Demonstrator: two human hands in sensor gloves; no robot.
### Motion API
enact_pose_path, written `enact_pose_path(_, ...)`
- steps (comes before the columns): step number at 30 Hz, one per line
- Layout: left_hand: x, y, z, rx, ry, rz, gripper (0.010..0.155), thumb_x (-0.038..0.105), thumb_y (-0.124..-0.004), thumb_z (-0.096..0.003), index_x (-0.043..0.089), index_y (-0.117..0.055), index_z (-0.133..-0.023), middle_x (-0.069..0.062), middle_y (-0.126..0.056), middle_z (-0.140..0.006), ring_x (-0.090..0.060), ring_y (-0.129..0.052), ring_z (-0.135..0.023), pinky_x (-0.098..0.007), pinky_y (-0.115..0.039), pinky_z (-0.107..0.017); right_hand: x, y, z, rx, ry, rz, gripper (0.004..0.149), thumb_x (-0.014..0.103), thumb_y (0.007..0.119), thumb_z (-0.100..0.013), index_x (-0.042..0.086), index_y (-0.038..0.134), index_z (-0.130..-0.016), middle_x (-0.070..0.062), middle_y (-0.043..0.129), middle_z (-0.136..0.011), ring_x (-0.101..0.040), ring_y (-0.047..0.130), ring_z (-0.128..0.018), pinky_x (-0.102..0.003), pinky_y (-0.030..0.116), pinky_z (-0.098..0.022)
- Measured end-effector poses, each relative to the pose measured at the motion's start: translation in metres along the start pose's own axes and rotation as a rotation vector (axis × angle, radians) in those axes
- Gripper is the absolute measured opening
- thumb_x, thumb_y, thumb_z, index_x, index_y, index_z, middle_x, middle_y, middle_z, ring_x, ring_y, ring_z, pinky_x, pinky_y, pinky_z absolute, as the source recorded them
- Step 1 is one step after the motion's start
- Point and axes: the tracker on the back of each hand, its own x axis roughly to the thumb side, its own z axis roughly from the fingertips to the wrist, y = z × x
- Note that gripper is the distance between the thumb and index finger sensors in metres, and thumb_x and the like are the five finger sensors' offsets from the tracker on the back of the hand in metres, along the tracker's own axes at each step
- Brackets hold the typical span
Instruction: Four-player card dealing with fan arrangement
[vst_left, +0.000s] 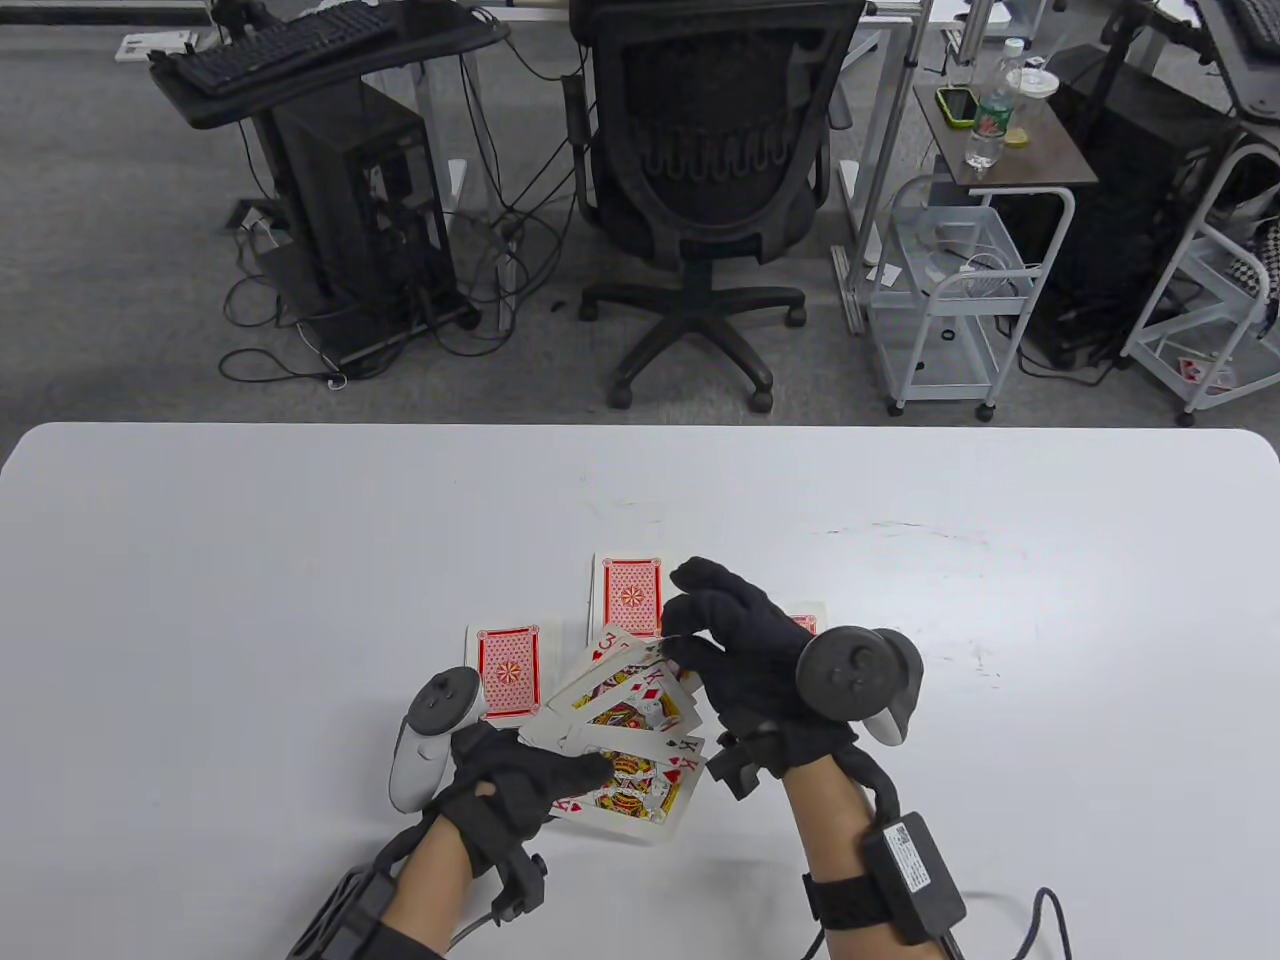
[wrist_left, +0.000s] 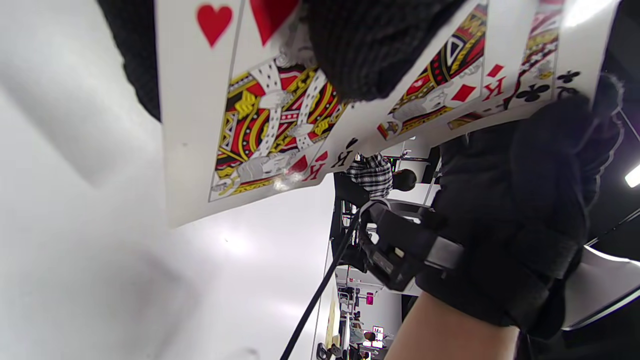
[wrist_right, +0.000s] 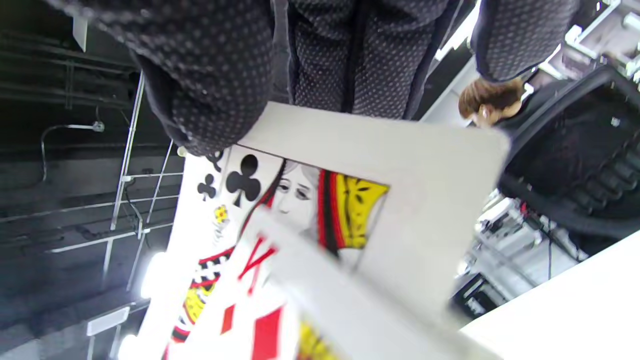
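Left hand (vst_left: 505, 790) grips a face-up fan of cards (vst_left: 630, 735); right hand (vst_left: 745, 665) pinches its far edge.

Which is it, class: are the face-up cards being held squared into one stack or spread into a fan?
Spread. In the left hand, the cards overlap at angles, with separate corner marks showing.

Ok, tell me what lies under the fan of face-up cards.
Under the fan only bare white table shows around its edges. Face-down red-backed cards lie beside it, apart. Anything directly beneath is covered by the fan and both hands.
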Motion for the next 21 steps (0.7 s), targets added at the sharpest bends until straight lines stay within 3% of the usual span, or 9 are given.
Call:
enact_pose_path(7, 0.000, 0.001, 0.001, 0.010, -0.027, 0.036, 0.056, 0.023, -0.084, -0.0505, 0.040, -0.067, -0.100, 0.004, -0.084, -0.099, -0.034, -0.096, -0.083, -0.050, -0.087, -0.054, -0.007, 0.019, 0.003, 0.040, 0.045, -0.041, 0.039, 0.028, 0.089, -0.045, 0.025, 0.082, -0.083, -0.019, 0.059, -0.106, -0.051, 0.069, -0.097, -0.078, 0.050, -0.060)
enact_pose_path(11, 0.004, 0.004, 0.003, 0.042, -0.073, 0.079, 0.055, 0.024, -0.083, -0.0511, 0.041, -0.066, -0.101, 0.005, -0.083, -0.100, -0.033, -0.094, -0.085, -0.049, -0.086, -0.056, -0.013, 0.015, 0.004, 0.028, 0.070, -0.123, 0.049, 0.037, 0.084, -0.051, 0.026, 0.072, -0.097, -0.018, 0.057, -0.107, -0.049, 0.071, -0.096, -0.077, 0.051, -0.060)
enact_pose_path(16, 0.006, 0.015, 0.011, 0.160, -0.195, 0.296, 0.055, 0.025, -0.082, -0.0527, 0.043, -0.063, -0.101, 0.008, -0.079, -0.103, -0.031, -0.090, -0.090, -0.049, -0.083, -0.061, -0.039, 0.023, 0.014, -0.007, 0.320, -0.411, 0.056, 0.042, 0.075, -0.058, 0.012, 0.061, -0.103, -0.019, 0.064, -0.101, -0.045, 0.082, -0.087, -0.071, 0.059, -0.058)
enact_pose_path(18, 0.004, 0.019, 0.014, 0.208, -0.235, 0.371, 0.055, 0.026, -0.081, -0.0538, 0.045, -0.061, -0.101, 0.010, -0.076, -0.105, -0.030, -0.088, -0.093, -0.048, -0.080, -0.064, -0.049, 0.034, 0.018, 0.080, 0.451, -0.461, 0.062, 0.045, 0.073, -0.059, 0.008, 0.056, -0.105, -0.023, 0.060, -0.102, -0.047, 0.081, -0.086, -0.070, 0.059, -0.058)
enact_pose_path(21, 0.002, 0.023, 0.018, 0.288, -0.302, 0.461, 0.055, 0.026, -0.080, -0.0543, 0.045, -0.060, -0.101, 0.011, -0.075, -0.106, -0.029, -0.085, -0.095, -0.048, -0.079, -0.066, -0.059, 0.053, 0.025, 0.319, 0.606, -0.435, 0.075, 0.052, 0.072, -0.059, 0.000, 0.049, -0.107, -0.029, 0.058, -0.101, -0.049, 0.081, -0.085, -0.067, 0.060, -0.058)
